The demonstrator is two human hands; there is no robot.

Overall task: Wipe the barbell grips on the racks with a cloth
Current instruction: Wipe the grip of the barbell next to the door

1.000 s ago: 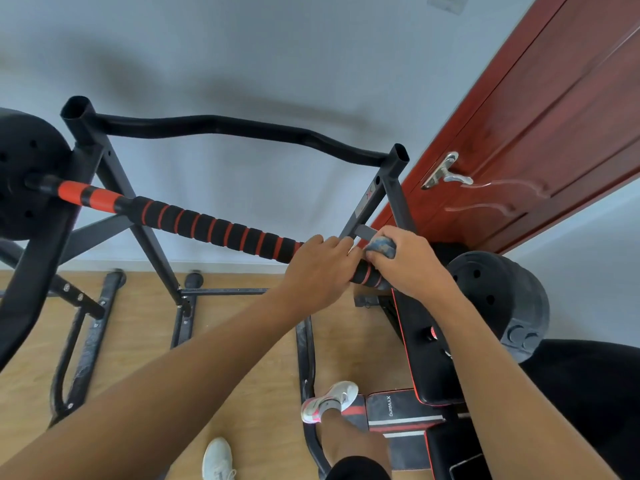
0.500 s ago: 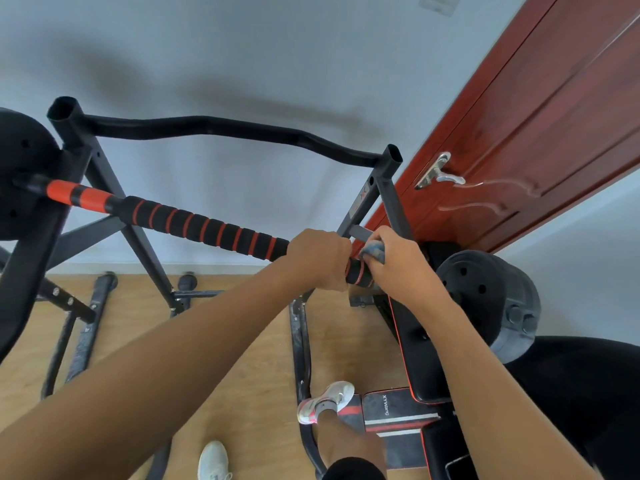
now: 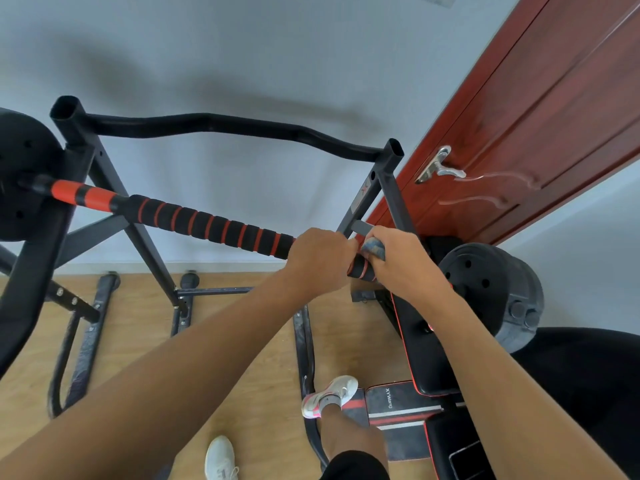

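- The barbell grip (image 3: 207, 225), black foam with red rings, lies across the rack (image 3: 382, 188) and slopes down from the left weight plate (image 3: 20, 174) to the right weight plate (image 3: 485, 282).
- The left hand (image 3: 320, 259) curls its fingers round the grip near the right end.
- The right hand (image 3: 398, 261), just beside the left and almost touching it, clutches a grey-blue cloth (image 3: 374, 249) bunched against the top of the grip (only a small fold of it shows above the fingers).
- Both hands sit next to the right rack upright.
- A black bench (image 3: 426, 344) with red trim lies under the right forearm.
- A red-brown door (image 3: 536, 116) with a metal handle (image 3: 440, 166) stands behind the rack.
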